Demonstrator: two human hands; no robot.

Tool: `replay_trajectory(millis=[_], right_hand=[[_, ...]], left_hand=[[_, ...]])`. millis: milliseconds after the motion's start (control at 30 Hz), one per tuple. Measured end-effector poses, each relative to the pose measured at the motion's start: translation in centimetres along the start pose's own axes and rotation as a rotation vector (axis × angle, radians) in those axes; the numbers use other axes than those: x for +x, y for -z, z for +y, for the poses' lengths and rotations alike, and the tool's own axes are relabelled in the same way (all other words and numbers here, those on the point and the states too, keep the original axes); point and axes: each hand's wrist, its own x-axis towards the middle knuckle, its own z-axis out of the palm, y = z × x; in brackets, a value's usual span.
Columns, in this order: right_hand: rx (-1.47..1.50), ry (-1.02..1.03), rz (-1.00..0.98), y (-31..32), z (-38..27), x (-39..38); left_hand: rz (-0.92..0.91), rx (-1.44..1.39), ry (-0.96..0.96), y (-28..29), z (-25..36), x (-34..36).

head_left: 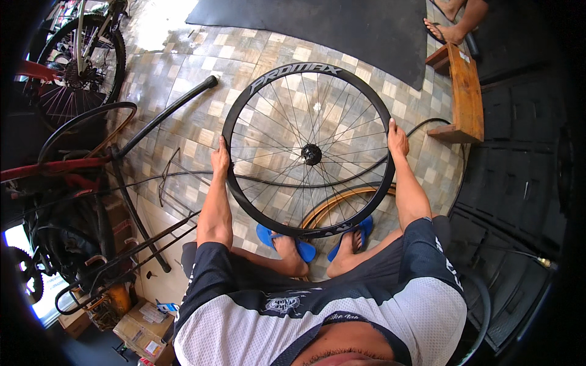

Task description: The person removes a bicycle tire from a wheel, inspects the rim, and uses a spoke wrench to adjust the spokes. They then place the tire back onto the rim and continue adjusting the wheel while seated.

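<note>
A black bicycle wheel (366, 86) with a deep rim and thin spokes is held out in front of me, its face toward me and no tire visible on the rim. At its centre sits a dark hub (311, 154). My left hand (220, 160) grips the rim's left side, with the thumb pointing up along it. On the opposite side my right hand (398, 139) is closed round the rim in the same way. Below the wheel, partly seen through the spokes, tan-walled tires (320, 210) lie on the floor near my feet in blue flip-flops (303, 249).
A wooden bench (467, 91) stands at the right, another person's foot (448, 32) behind it. A black mat (342, 30) covers the far floor. At the left are a bicycle wheel (113, 67), a black stand bar (168, 114) and a cardboard box (141, 335). A black hose (268, 182) crosses the tiles.
</note>
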Motion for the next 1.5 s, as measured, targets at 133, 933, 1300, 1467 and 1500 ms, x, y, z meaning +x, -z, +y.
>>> replay_trajectory(millis=[133, 933, 1300, 1467, 1500], right_hand=[[-0.058, -0.042, -0.019, -1.4, 0.9, 0.5], [-0.177, -0.043, 0.126, -3.7, 0.8, 0.2], [-0.231, -0.030, 0.180, -4.8, 2.2, 0.7], [-0.213, -0.035, 0.166, -4.5, 1.2, 0.7], [-0.207, -0.025, 0.178, -4.4, 1.0, 0.6]], left_hand=[[0.017, 0.054, 0.026, -1.2, 0.1, -0.9], [0.232, 0.314, 0.125, -3.0, 2.8, -2.8], [0.213, 0.395, 0.216, -3.2, 3.3, -3.3], [0.225, 0.318, 0.233, -3.0, 3.3, -3.4], [0.225, 0.316, 0.223, -2.9, 3.7, -3.4]])
